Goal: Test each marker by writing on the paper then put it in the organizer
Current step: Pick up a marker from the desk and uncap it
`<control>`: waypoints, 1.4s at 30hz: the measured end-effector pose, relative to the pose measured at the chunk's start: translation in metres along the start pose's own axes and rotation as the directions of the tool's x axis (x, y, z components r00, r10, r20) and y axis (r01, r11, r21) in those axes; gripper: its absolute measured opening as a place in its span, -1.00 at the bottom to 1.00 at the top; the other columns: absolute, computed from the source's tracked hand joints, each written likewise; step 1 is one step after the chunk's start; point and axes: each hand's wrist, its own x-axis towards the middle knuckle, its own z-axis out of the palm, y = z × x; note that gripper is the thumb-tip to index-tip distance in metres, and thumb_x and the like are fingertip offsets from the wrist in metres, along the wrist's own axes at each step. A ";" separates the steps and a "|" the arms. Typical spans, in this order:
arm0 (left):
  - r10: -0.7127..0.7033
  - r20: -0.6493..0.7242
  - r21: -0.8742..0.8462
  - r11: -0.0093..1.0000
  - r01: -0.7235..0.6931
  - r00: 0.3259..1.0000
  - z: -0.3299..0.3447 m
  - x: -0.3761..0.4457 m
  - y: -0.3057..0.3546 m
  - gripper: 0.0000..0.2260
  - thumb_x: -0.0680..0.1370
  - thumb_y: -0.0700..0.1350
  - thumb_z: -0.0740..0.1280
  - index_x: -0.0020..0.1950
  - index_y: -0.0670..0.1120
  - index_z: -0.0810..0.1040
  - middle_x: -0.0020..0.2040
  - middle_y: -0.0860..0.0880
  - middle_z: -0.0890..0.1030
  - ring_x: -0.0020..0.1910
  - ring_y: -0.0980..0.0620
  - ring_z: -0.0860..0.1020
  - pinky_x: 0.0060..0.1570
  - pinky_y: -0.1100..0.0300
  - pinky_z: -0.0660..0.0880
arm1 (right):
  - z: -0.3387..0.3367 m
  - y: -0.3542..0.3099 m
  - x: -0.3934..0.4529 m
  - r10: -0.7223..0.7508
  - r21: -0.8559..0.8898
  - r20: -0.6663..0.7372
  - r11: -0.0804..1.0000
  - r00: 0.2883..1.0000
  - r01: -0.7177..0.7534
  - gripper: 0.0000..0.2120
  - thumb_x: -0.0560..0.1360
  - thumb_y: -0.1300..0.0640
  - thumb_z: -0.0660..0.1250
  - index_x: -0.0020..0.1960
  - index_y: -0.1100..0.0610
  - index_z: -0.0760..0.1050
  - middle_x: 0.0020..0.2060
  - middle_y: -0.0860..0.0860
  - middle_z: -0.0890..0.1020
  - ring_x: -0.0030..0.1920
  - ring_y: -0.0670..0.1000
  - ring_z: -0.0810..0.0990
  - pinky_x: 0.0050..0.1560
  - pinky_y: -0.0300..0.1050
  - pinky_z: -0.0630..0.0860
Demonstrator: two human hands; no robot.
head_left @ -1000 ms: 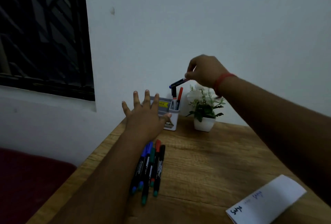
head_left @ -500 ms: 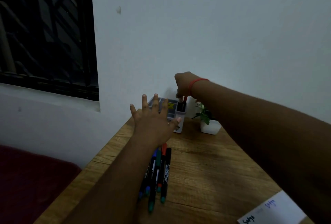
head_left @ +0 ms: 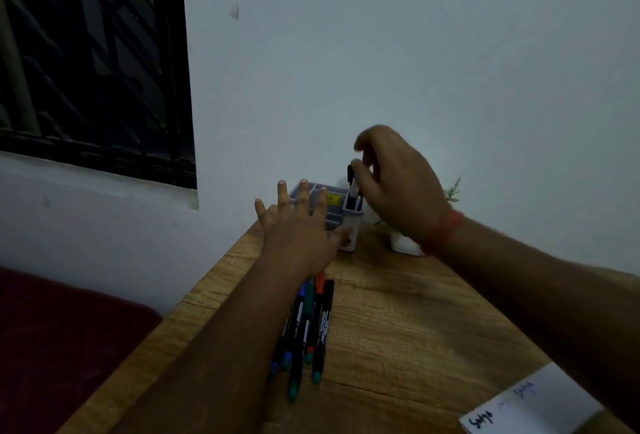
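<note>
At the lower right edge of the frame a white sheet of paper point(head_left: 533, 407) lies on the wooden worktop point(head_left: 398, 322), with handwriting in dark and blue ink on it. Left of centre, a bundle of markers point(head_left: 308, 326) lies side by side on the worktop, partly under the left forearm. Further up, the left hand point(head_left: 298, 225) is spread with straight fingers in front of the grey organizer point(head_left: 332, 211), its thumb beside the front wall. The right hand point(head_left: 394, 184) hovers over the organizer's tall right compartment, fingers loosely curled just beside a dark marker point(head_left: 351, 180) standing upright there; whether they pinch it I cannot tell. Behind that hand sits a small potted plant point(head_left: 450, 194) against the white wall.
</note>
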 end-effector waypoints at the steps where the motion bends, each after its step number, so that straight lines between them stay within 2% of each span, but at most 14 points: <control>1: 0.001 0.006 0.002 1.000 -0.001 1.000 0.000 0.000 0.000 -0.25 0.51 0.44 -0.18 0.58 0.10 -0.29 0.59 -0.06 -0.31 0.52 -0.25 -0.35 0.38 -0.43 -0.26 | -0.007 -0.010 -0.021 -0.075 0.020 0.079 0.997 0.994 0.073 -0.88 0.58 0.13 0.27 0.11 0.09 0.46 -0.09 -0.10 0.47 -0.24 -0.13 0.45 -0.23 -0.24 0.43; 5: -0.020 0.052 0.005 1.000 0.020 0.998 -0.001 0.003 -0.002 -0.25 0.54 0.42 -0.11 0.57 0.11 -0.33 0.58 -0.06 -0.35 0.51 -0.25 -0.40 0.36 -0.44 -0.29 | -0.015 -0.035 -0.085 -0.374 0.092 0.413 0.924 0.830 0.371 -0.83 0.52 0.18 0.34 0.10 0.06 0.57 0.00 -0.01 0.59 -0.15 -0.07 0.55 -0.23 -0.22 0.54; 11: -0.054 0.037 -0.025 0.998 0.055 0.998 0.003 0.003 -0.010 -0.23 0.48 0.48 -0.20 0.58 0.12 -0.28 0.60 -0.05 -0.29 0.52 -0.22 -0.37 0.35 -0.42 -0.31 | 0.001 -0.037 -0.111 -0.451 0.111 0.573 0.870 0.684 0.481 -0.65 0.49 0.15 0.45 0.26 0.01 0.59 0.09 0.01 0.61 -0.15 -0.02 0.60 -0.29 -0.21 0.44; 14: -0.055 0.043 -0.028 0.998 0.056 0.998 0.004 0.002 -0.010 -0.23 0.48 0.48 -0.20 0.57 0.12 -0.29 0.60 -0.04 -0.29 0.52 -0.22 -0.36 0.35 -0.43 -0.30 | 0.001 -0.039 -0.114 -0.437 0.121 0.583 0.881 0.685 0.458 -0.63 0.50 0.12 0.43 0.30 -0.02 0.54 0.14 0.00 0.59 -0.15 -0.03 0.59 -0.27 -0.24 0.32; 18: -0.044 0.049 -0.014 0.999 0.045 0.998 0.004 0.001 -0.009 -0.23 0.49 0.47 -0.20 0.57 0.11 -0.30 0.60 -0.04 -0.30 0.53 -0.22 -0.36 0.36 -0.42 -0.30 | -0.002 -0.042 -0.116 -0.443 0.211 0.555 0.894 0.704 0.396 -0.68 0.50 0.19 0.42 0.23 0.00 0.54 0.12 -0.02 0.59 -0.09 -0.02 0.60 -0.22 -0.27 0.32; 22: -0.046 0.058 -0.010 0.999 0.047 0.997 0.001 0.001 -0.009 -0.23 0.49 0.47 -0.20 0.58 0.11 -0.29 0.59 -0.04 -0.30 0.53 -0.21 -0.36 0.37 -0.43 -0.29 | 0.000 -0.037 -0.120 -0.450 0.242 0.567 0.892 0.690 0.382 -0.68 0.49 0.27 0.40 0.18 -0.01 0.56 0.14 -0.05 0.58 0.03 -0.02 0.56 -0.16 -0.13 0.58; 25: -0.022 0.043 0.013 1.000 0.021 0.999 0.000 0.001 -0.005 -0.25 0.51 0.46 -0.19 0.58 0.11 -0.28 0.59 -0.04 -0.31 0.52 -0.21 -0.37 0.37 -0.43 -0.28 | -0.005 -0.033 -0.125 -0.466 0.219 0.561 0.881 0.685 0.420 -0.75 0.54 0.22 0.35 0.18 0.01 0.53 0.09 -0.03 0.60 0.00 0.00 0.57 -0.14 -0.06 0.57; 27: 0.007 0.017 0.027 1.000 -0.007 1.000 -0.002 -0.002 0.000 -0.26 0.52 0.44 -0.17 0.59 0.10 -0.26 0.59 -0.05 -0.30 0.52 -0.21 -0.37 0.37 -0.43 -0.28 | -0.016 -0.028 -0.130 -0.400 0.211 0.516 0.917 0.757 0.340 -0.77 0.55 0.20 0.34 0.17 -0.01 0.47 0.06 -0.05 0.60 -0.02 -0.05 0.56 -0.11 -0.14 0.55; 30: 0.080 -0.020 0.054 0.995 -0.078 0.997 -0.006 -0.012 0.019 -0.28 0.54 0.41 -0.15 0.59 0.09 -0.24 0.60 -0.04 -0.29 0.52 -0.20 -0.38 0.38 -0.43 -0.25 | -0.045 -0.013 -0.137 -0.158 0.218 0.399 0.973 0.903 0.074 -0.83 0.58 0.11 0.23 0.14 -0.07 0.41 0.00 -0.14 0.56 -0.08 -0.18 0.54 -0.11 -0.22 0.57; 33: 0.200 -0.032 0.040 0.979 -0.199 0.979 -0.012 -0.027 0.046 -0.28 0.54 0.41 -0.14 0.60 0.11 -0.21 0.59 -0.03 -0.30 0.52 -0.18 -0.40 0.38 -0.43 -0.26 | -0.077 0.007 -0.146 0.081 0.287 0.271 0.944 0.959 -0.161 -0.92 0.57 0.17 0.32 0.04 0.04 0.46 -0.04 -0.14 0.53 -0.11 -0.15 0.60 -0.12 -0.28 0.56; 35: 0.314 -0.021 -0.010 0.949 -0.314 0.949 -0.019 -0.040 0.068 -0.30 0.55 0.39 -0.11 0.60 0.11 -0.15 0.59 -0.01 -0.31 0.51 -0.14 -0.42 0.41 -0.39 -0.26 | -0.101 0.019 -0.155 0.278 0.374 0.244 0.857 0.929 -0.355 -0.88 0.54 0.29 0.40 -0.04 0.13 0.48 -0.11 -0.01 0.61 -0.18 -0.07 0.67 -0.15 -0.30 0.57; 38: 0.507 0.020 -0.153 0.853 -0.499 0.862 -0.032 -0.064 0.098 -0.37 0.57 0.34 0.00 0.59 0.14 0.01 0.62 0.06 -0.17 0.56 0.01 -0.29 0.47 -0.28 -0.21 | -0.128 0.027 -0.173 0.516 0.542 0.323 0.586 0.793 -0.602 -0.92 0.53 0.32 0.40 -0.03 0.23 0.50 -0.26 0.17 0.70 -0.21 0.07 0.73 -0.12 -0.18 0.64; 40: 0.588 0.022 -0.277 0.781 -0.560 0.809 -0.036 -0.079 0.112 -0.45 0.59 0.29 0.11 0.55 0.17 0.16 0.59 0.13 0.12 0.53 0.21 -0.04 0.52 -0.14 -0.17 | -0.132 0.031 -0.184 0.612 0.640 0.329 0.415 0.719 -0.646 -0.91 0.52 0.32 0.39 -0.02 0.32 0.52 -0.24 0.20 0.70 -0.18 0.17 0.73 -0.09 -0.09 0.68; 42: 0.620 -0.010 -0.382 0.723 -0.576 0.785 -0.034 -0.087 0.124 -0.56 0.59 0.23 0.20 0.46 0.19 0.34 0.42 0.20 0.43 0.39 0.29 0.26 0.51 -0.02 0.05 | -0.131 0.032 -0.193 0.658 0.722 0.351 0.263 0.666 -0.640 -0.87 0.51 0.29 0.39 -0.01 0.35 0.53 -0.21 0.16 0.69 -0.13 0.20 0.71 0.00 0.03 0.66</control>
